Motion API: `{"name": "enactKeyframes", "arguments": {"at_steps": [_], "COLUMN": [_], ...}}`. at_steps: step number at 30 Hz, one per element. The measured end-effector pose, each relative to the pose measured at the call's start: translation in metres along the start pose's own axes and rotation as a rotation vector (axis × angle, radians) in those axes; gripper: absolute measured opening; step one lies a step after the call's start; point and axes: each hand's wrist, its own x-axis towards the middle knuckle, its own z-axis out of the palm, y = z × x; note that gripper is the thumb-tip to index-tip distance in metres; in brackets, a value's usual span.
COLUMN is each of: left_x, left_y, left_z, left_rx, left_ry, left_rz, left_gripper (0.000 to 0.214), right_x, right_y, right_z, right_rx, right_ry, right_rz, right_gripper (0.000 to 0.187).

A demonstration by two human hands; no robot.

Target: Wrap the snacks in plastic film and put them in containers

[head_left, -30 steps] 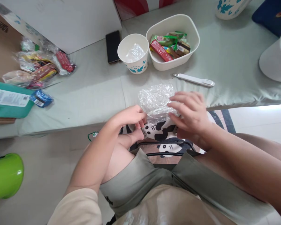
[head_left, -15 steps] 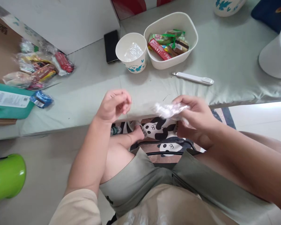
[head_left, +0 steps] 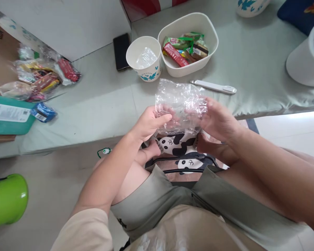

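Note:
A crinkled clear plastic bag is stretched between both hands just above the front edge of the grey-green mat. My left hand pinches its left side with thumb and fingers. Gripping the right side is my right hand, fingers curled behind the film. Under the hands lies a panda-print bag between my knees.
Behind the hands stand a paper cup holding clear plastic, a white tub of wrapped snacks, a black phone and a white cutter. Loose snack packets lie at left. A green object sits on the floor.
The plastic was crumpled in my right hand while the left hand hung apart; now both hands hold it spread open. Earlier still, it lay flat under both hands.

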Motion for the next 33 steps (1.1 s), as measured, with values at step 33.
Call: {"name": "enactKeyframes", "arguments": {"at_steps": [33], "left_x": [0.007], "left_y": [0.001], "left_z": [-0.016], "left_rx": [0.415], "left_ry": [-0.049], "left_rz": [0.142], "left_gripper": [0.029], "right_x": [-0.011], "right_y": [-0.004], "right_z": [-0.005], "right_rx": [-0.915], "right_ry": [0.046], "right_rz": [-0.493], "right_gripper": [0.038]}}
